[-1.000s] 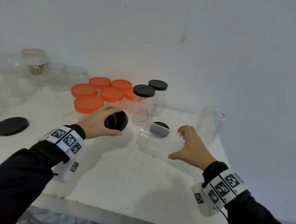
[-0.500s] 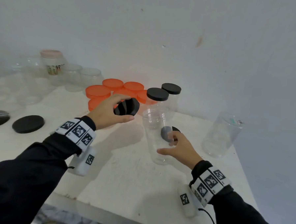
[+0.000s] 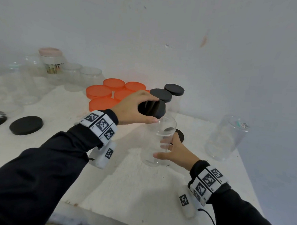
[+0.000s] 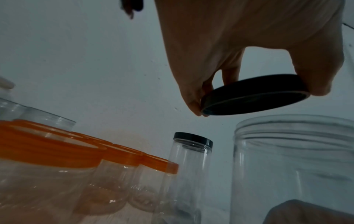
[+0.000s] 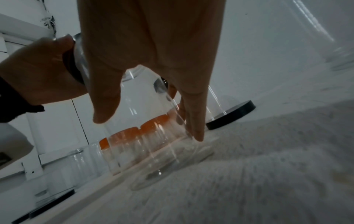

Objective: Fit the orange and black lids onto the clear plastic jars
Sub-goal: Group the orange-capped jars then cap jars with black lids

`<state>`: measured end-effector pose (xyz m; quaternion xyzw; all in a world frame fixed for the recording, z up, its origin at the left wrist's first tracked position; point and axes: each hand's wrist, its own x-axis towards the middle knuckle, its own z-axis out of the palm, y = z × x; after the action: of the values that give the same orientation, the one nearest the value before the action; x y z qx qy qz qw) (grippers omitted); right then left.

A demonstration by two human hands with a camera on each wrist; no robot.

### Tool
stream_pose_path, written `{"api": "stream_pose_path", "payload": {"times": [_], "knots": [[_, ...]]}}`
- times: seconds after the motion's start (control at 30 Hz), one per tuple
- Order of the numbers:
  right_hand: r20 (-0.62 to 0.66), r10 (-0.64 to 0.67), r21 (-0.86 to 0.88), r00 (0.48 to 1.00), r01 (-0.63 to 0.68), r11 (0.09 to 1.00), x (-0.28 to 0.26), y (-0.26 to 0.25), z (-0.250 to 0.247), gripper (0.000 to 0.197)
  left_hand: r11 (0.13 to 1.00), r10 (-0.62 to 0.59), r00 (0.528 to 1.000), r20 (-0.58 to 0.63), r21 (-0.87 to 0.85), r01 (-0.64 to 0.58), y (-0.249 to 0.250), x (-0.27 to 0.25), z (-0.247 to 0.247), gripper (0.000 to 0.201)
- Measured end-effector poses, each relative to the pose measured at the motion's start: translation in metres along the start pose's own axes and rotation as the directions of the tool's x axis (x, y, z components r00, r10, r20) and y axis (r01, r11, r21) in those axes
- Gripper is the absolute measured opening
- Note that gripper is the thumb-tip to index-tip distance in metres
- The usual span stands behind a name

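Your head view is evenly lit and soft, with faint shadows on the white surface (image 3: 140,189) and stretching toward the edges. Both wrist views run dim and bluish, your hands backlit to dark shapes; the right wrist view smears low down, with bright streaks of glare on the clear plastic jar (image 5: 162,151).

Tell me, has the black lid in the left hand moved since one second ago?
Yes. The black lid has moved right, away from the orange-lidded jars, and now hangs tilted just above the mouth of the open clear jar held by the right hand.
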<state>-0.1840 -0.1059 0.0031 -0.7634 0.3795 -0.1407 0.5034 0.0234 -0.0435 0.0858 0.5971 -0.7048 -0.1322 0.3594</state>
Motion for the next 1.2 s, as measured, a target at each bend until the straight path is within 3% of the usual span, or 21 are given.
{"api": "stream_pose_path", "payload": {"times": [0.23, 0.4, 0.7, 0.8, 0.9, 0.97, 1.03, 1.1, 1.2], "knots": [[-0.070, -0.055, -0.084, 0.996, 0.049, 0.995, 0.003, -0.002, 0.002, 0.068, 0.998, 0.059, 0.994, 0.092, 0.005, -0.060, 0.014, 0.009, 0.011, 0.082], [-0.068, -0.057, -0.090, 0.996, 0.051, 0.995, 0.004, -0.003, 0.002, 0.069, 0.989, 0.050, 0.977, 0.206, 0.127, -0.078, 0.021, 0.012, 0.016, 0.075], [-0.059, -0.053, -0.082, 0.997, 0.048, 0.995, 0.003, -0.003, 0.002, 0.066, 0.988, 0.039, 0.981, 0.192, 0.142, -0.067, 0.017, 0.008, 0.018, 0.084], [-0.025, -0.037, -0.120, 0.999, 0.034, 0.992, 0.002, -0.004, 0.001, 0.073, 0.994, 0.027, 0.981, 0.193, 0.101, -0.047, 0.015, 0.006, 0.020, 0.089], [0.052, -0.023, -0.165, 0.998, 0.032, 0.986, -0.001, -0.016, -0.016, 0.104, 0.999, -0.021, 0.986, 0.167, -0.033, 0.027, 0.009, -0.001, 0.022, 0.106], [0.022, -0.068, -0.136, 0.997, 0.070, 0.988, -0.006, -0.037, -0.037, 0.117, 0.980, -0.067, 0.989, 0.134, -0.176, 0.091, 0.000, -0.011, 0.025, 0.109], [0.006, -0.126, -0.209, 0.992, 0.124, 0.970, -0.013, -0.068, -0.056, 0.111, 0.942, -0.145, 0.982, 0.125, -0.286, 0.175, -0.009, -0.022, 0.033, 0.116], [0.076, -0.153, -0.357, 0.985, 0.170, 0.919, -0.017, -0.097, -0.065, 0.099, 0.900, -0.202, 0.973, 0.116, -0.370, 0.231, -0.014, -0.029, 0.046, 0.122], [0.209, -0.147, -0.576, 0.967, 0.243, 0.781, -0.013, -0.128, -0.059, 0.090, 0.853, -0.219, 0.975, 0.049, -0.475, 0.216, -0.013, -0.032, 0.065, 0.110]]}}
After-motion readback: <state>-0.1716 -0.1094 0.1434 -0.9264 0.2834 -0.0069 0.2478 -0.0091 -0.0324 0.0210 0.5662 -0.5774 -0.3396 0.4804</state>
